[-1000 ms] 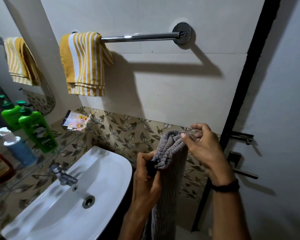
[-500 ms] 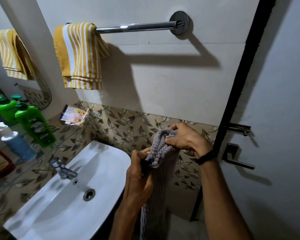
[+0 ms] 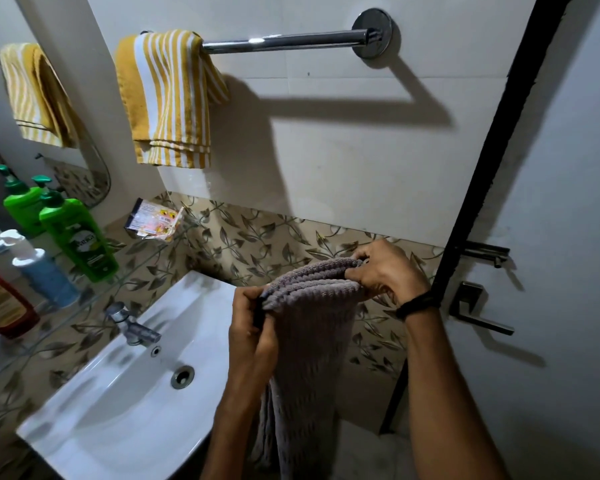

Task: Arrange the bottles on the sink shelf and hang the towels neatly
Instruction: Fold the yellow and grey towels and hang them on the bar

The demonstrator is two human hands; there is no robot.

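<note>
- The left hand [image 3: 253, 327] and right hand [image 3: 388, 271] are each pinching a top corner of the grey towel [image 3: 312, 327].
- The striped towel [image 3: 168, 98] is hanging on the rail [image 3: 284, 41].

Both hands hold a grey ribbed towel [image 3: 312, 327] by its folded top edge, beside the right edge of the white sink [image 3: 118, 403]. The left hand [image 3: 253, 327] pinches the left end, the right hand [image 3: 387, 271] grips the right end, and the rest hangs down. A yellow striped towel [image 3: 167, 98] drapes over the left end of the chrome rail [image 3: 284, 41]. Along the glass shelf [image 3: 94, 292] stand a green bottle [image 3: 78, 239], a blue bottle [image 3: 40, 271] and a red bottle [image 3: 0, 303].
</note>
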